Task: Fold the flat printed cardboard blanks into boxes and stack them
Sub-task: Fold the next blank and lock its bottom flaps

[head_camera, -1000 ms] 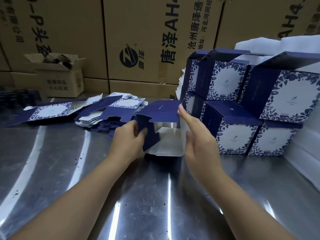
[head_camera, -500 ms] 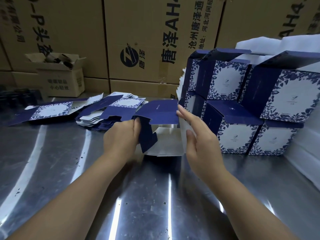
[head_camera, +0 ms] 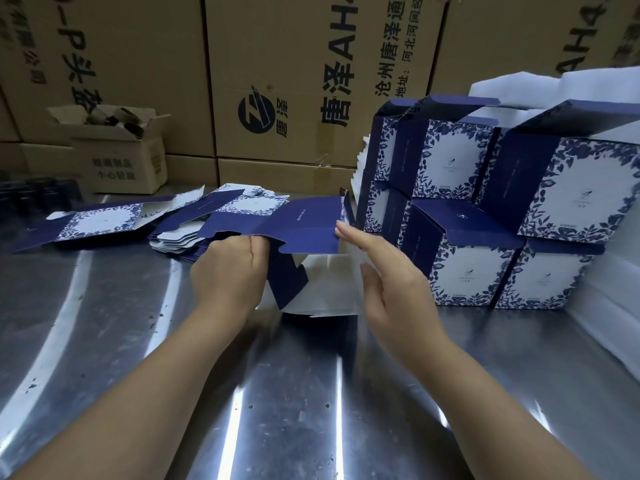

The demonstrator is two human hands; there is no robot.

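Note:
A half-folded navy and white box [head_camera: 308,233] stands open on the steel table [head_camera: 277,393] in front of me, its white inside facing me. My left hand [head_camera: 228,271] grips its left side flap, fingers curled over the edge. My right hand [head_camera: 388,285] lies flat against the box's right wall, fingers straight and touching the top flap's corner. A pile of flat printed blanks [head_camera: 221,220] lies behind my left hand. Folded boxes [head_camera: 485,209] with blue leaf borders are stacked two high on the right.
One loose flat blank [head_camera: 93,221] lies at the far left. A small open carton [head_camera: 117,157] and big printed brown cartons [head_camera: 311,81] line the back. White foam sheets [head_camera: 554,84] sit behind and beside the stack at the right.
My left hand has slid up from the box's lower left flap to the left edge under the top flap. My right hand stays against the right wall. The top flap has lowered slightly.

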